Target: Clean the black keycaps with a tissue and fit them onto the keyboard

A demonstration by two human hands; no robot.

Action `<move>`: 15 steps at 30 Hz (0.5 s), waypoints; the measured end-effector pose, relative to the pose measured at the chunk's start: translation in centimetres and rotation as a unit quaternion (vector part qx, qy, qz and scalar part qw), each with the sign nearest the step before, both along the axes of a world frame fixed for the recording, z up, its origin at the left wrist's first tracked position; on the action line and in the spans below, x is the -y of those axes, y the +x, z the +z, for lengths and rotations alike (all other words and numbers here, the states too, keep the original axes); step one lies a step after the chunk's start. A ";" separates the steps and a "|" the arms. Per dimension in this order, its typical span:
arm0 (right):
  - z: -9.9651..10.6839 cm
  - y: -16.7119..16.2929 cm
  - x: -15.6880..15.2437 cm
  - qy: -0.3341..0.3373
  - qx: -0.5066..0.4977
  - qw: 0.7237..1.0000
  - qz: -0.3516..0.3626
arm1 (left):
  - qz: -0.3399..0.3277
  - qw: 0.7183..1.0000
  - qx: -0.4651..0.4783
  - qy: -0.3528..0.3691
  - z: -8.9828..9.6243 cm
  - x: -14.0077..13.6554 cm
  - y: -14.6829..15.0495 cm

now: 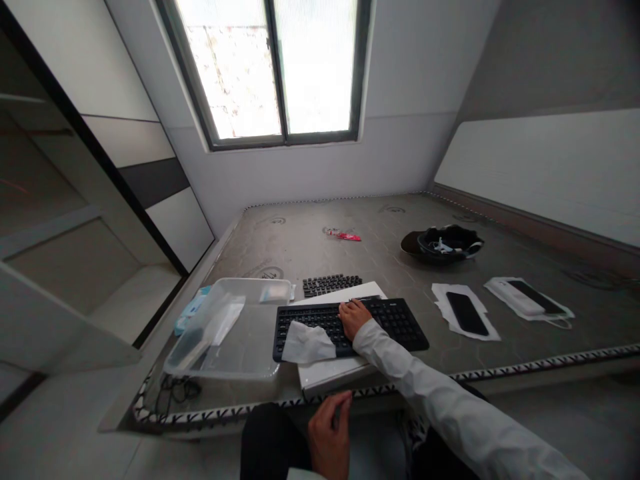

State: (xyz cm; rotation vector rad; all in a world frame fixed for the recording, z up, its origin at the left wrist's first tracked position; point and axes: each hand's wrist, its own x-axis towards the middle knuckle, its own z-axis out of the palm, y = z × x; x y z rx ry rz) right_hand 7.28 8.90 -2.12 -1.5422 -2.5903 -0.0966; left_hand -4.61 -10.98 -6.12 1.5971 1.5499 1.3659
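A black keyboard (pixel 400 324) lies across a white box (pixel 333 375) on the mattress. My right hand (pixel 354 318) rests on the middle of its keys with fingers bent and closed; what they pinch, if anything, is hidden. A crumpled white tissue (pixel 309 343) covers part of the keyboard's left side. Just beyond my right fingers, a thin dark item (pixel 371 298) lies at the keyboard's far edge. My left hand (pixel 330 430) is above my lap, in front of the box, fingers curled toward the thumb. Whether something small is held there is not visible. Behind the box sits a block of black keycaps (pixel 332 285).
Left of the keyboard stands a clear plastic bin (pixel 250 340) with white packets inside. A blue packet (pixel 193 310) and a black cable (pixel 177 393) are beside it. Rightward lie a phone (pixel 467 313), another phone (pixel 537 297), and a cap (pixel 440 245). A red packet (pixel 345 236) lies farther back.
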 end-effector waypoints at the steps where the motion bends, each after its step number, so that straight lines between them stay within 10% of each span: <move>1: 0.1 0.2 0.0 0.003 -0.008 1.000 0.003 | 0.003 1.000 0.002 0.003 0.0 -0.1 0.1; 15: -1.1 7.3 3.6 0.069 -0.135 0.988 0.019 | 0.086 0.996 0.030 0.000 0.6 0.4 0.1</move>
